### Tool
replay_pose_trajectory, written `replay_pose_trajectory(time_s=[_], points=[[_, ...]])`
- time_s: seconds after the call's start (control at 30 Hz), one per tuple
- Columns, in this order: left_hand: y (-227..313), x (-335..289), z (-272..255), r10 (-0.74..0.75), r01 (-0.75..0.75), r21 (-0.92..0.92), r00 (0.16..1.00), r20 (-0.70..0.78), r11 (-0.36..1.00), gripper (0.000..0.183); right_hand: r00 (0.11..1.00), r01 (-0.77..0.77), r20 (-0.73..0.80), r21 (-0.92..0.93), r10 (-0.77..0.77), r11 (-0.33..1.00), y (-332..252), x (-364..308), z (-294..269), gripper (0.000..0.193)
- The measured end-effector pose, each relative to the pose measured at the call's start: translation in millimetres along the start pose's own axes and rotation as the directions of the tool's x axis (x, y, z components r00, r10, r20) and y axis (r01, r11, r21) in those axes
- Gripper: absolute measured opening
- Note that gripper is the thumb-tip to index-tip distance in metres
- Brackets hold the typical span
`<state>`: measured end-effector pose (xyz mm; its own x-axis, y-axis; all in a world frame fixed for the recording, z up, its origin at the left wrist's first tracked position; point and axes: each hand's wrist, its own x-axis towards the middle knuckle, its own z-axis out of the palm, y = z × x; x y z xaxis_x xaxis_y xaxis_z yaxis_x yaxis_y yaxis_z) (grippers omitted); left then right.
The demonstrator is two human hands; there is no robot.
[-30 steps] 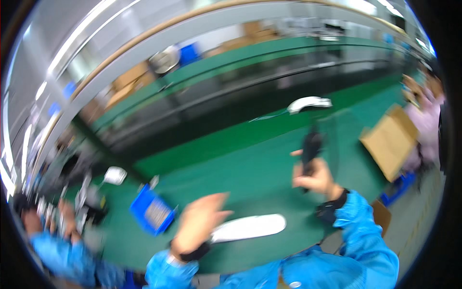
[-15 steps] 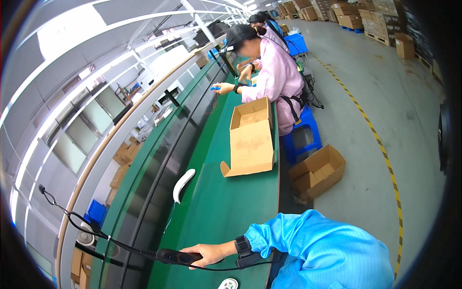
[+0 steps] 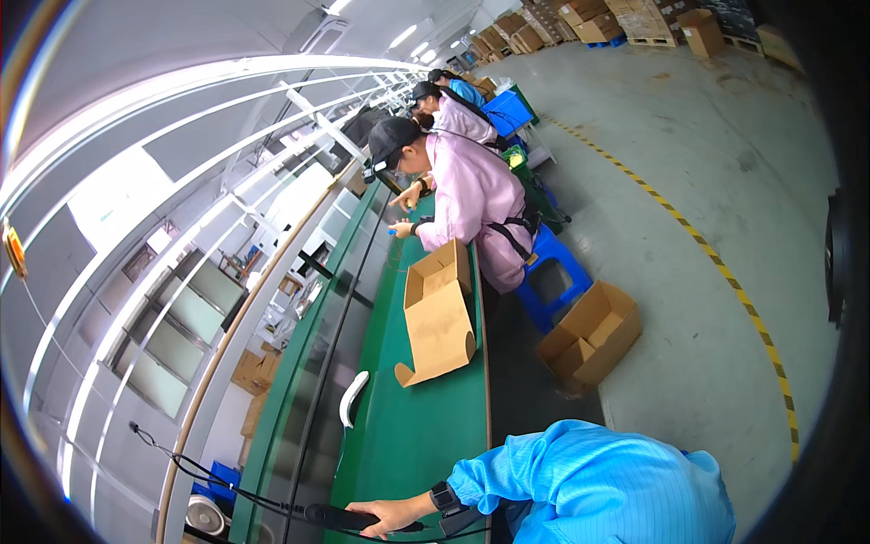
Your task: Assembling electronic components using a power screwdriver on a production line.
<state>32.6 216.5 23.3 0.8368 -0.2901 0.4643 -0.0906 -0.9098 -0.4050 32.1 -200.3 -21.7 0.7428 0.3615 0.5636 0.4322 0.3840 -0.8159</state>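
Note:
My right hand [image 3: 391, 515], in a light blue sleeve with a black band and device at the wrist, is near the lower edge over the green belt. Its fingers are closed round a long black corded hand tool [image 3: 340, 517]; the kind of tool cannot be made out. From the tool's left end a black cord [image 3: 204, 471] runs up and left. Farther along the belt, a white curved plastic part [image 3: 353, 399] with a thin pale wire lies near its left side. My left hand is out of view.
An open cardboard box [image 3: 437, 317] sits on the green belt [image 3: 426, 422]. Beyond it a person in pink [image 3: 467, 190] works at the belt beside a blue stool [image 3: 555, 276]. Another open carton [image 3: 591, 335] stands on the floor, right of the belt. A black-yellow line [image 3: 698, 238] crosses the floor.
The view has shifted, so the belt, box and my right hand sit lower and farther left or right in the picture. A white round part near my hand has left view. My grip stays on the tool.

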Motion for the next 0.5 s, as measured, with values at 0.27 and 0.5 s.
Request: replay_pose_trajectory(time_s=[0.27, 0.5], points=[[11, 27, -17, 0.017, -0.014, 0.021, 0.994, -0.112, 1.000, 0.041, 0.991, -0.131, 0.022, 0.082, 0.129, 0.988, -22, -5, 15, 0.032], [8, 3, 12, -0.063, 0.064, 0.010, 0.995, -0.083, 0.998, 0.041, 0.997, 0.030, 0.071, -0.079, -0.025, 0.996, -40, -14, 39, 0.050]])
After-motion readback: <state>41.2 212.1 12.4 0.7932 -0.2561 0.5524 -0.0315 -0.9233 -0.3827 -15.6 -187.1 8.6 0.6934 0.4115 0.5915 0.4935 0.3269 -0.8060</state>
